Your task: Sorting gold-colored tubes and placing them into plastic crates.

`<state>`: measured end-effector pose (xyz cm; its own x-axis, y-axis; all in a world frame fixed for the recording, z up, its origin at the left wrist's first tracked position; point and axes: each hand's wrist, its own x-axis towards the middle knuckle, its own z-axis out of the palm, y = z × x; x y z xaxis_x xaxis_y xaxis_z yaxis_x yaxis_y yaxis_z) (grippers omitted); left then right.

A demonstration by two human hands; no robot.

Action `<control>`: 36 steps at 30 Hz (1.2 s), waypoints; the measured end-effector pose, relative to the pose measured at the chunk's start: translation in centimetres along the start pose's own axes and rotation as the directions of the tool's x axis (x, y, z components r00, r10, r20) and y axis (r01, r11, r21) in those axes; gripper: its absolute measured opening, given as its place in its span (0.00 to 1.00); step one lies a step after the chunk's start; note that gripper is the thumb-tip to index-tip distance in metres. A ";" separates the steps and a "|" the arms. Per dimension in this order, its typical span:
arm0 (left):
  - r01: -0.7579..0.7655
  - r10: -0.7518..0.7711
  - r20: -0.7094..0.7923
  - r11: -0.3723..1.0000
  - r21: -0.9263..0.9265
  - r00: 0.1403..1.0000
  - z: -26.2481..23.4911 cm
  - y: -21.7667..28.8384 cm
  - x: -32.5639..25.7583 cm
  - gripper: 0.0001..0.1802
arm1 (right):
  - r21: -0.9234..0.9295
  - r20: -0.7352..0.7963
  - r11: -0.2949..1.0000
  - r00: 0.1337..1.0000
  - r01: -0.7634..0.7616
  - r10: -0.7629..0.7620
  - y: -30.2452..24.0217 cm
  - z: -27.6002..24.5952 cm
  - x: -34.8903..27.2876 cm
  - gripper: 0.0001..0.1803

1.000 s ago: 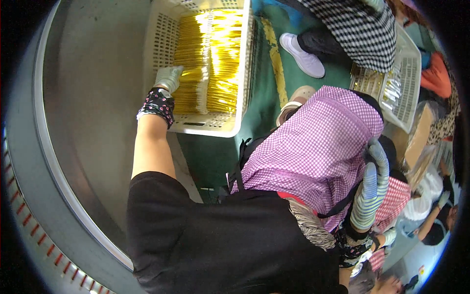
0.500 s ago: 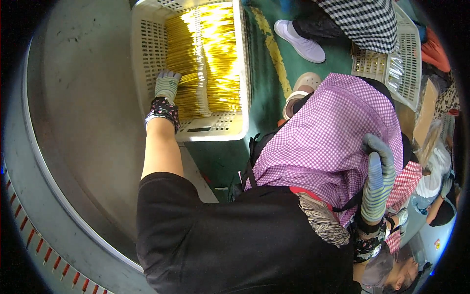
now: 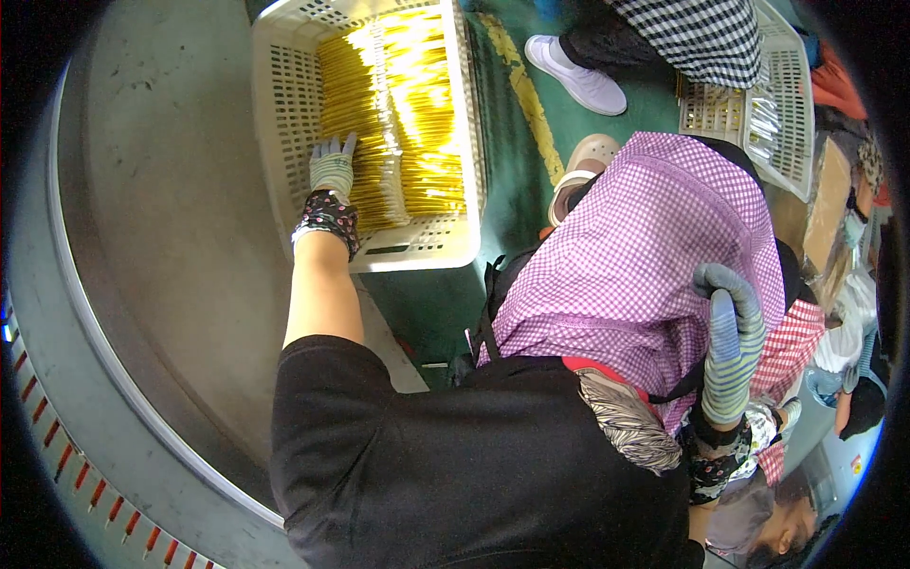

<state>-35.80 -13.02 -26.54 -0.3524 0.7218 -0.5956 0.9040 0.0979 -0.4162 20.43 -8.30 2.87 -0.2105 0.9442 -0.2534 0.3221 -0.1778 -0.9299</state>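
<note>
Risk: the white basket (image 3: 275,142) sits on the grey tabletop (image 3: 171,247) with its near corner at the edge above the green floor (image 3: 512,199). Downward pressure or a pull toward the body could tip or slide it off and spill the contents. The yellow sticks (image 3: 427,114) lie in tight rows; a sideways push could disorder them.

Left hand (image 3: 332,169): gloved, fingers extended and spread, palm flat on the yellow sticks at the left side of the basket. It grips nothing.

Right hand (image 3: 732,332): in a striped glove, fingers curled against the pink checked cloth (image 3: 645,247). Whether it grips the cloth cannot be determined.
</note>
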 end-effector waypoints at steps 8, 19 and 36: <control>0.175 -0.152 0.119 0.960 -0.217 0.981 -2.4 2.0 1.2 0.32 | -0.018 -0.006 1.000 1.000 0.015 -0.015 0.0 0.0 -0.3 0.12; -0.416 0.402 -0.382 0.908 0.051 0.832 -4.3 10.7 4.2 0.33 | -0.010 -0.023 1.000 1.000 0.002 -0.003 0.1 -0.1 -0.7 0.12; -0.385 0.429 -0.077 0.865 0.321 0.900 -5.8 13.8 2.5 0.38 | 0.007 -0.010 0.998 0.998 -0.055 0.056 -0.5 -0.7 -1.3 0.13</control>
<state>-22.84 -5.96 -29.78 0.0895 0.7447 -0.6614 0.8403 -0.4130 -0.3512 21.23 -9.21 3.84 -0.1828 0.9357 -0.3019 0.3270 -0.2317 -0.9162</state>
